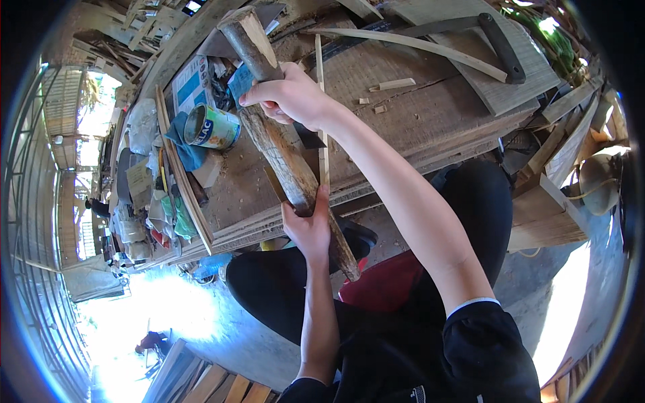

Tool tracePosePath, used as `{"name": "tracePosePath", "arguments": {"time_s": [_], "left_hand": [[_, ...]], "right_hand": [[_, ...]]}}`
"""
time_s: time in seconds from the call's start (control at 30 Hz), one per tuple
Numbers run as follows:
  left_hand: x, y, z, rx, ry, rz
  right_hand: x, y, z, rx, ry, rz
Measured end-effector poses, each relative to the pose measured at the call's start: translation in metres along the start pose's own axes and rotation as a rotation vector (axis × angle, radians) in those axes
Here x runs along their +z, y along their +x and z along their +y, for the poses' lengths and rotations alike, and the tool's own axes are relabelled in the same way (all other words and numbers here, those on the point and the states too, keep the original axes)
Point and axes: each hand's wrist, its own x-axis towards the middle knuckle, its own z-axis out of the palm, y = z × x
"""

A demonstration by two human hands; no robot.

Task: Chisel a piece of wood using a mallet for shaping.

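My left hand point(309, 232) is closed round a rough, bark-streaked length of wood point(285, 158), its narrow end sticking out below towards my lap. My right hand point(295, 97) is wrapped round a thick wooden piece point(252, 47) with a pale cut face at its upper end. Whether these two parts are one branch or two pieces cannot be told, since the right hand covers the place between them. Behind the wood, a thin pale strip point(319, 74) runs down to my left hand. A dark flat piece point(312, 139) shows just below the right hand.
On the worn wooden bench point(363, 141) lie offcuts point(393, 84), a dark-handled saw point(502, 50) and a grey board point(497, 87). An open tin point(211, 127) sits left among cloths and bags. Long slats point(178, 168) line the left edge. Below my hands is a red seat point(383, 282).
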Motion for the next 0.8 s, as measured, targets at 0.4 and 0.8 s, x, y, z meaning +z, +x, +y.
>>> {"name": "tracePosePath", "arguments": {"time_s": [0.4, 0.8], "left_hand": [[-0.023, 0.007, -0.006, -0.053, -0.058, -0.119], [-0.194, 0.087, 0.201, 0.311, -0.178, -0.06]], "right_hand": [[0.009, 0.006, 0.018, -0.07, -0.23, -0.082], [0.02, -0.002, 0.013, -0.08, -0.308, -0.116]]}}
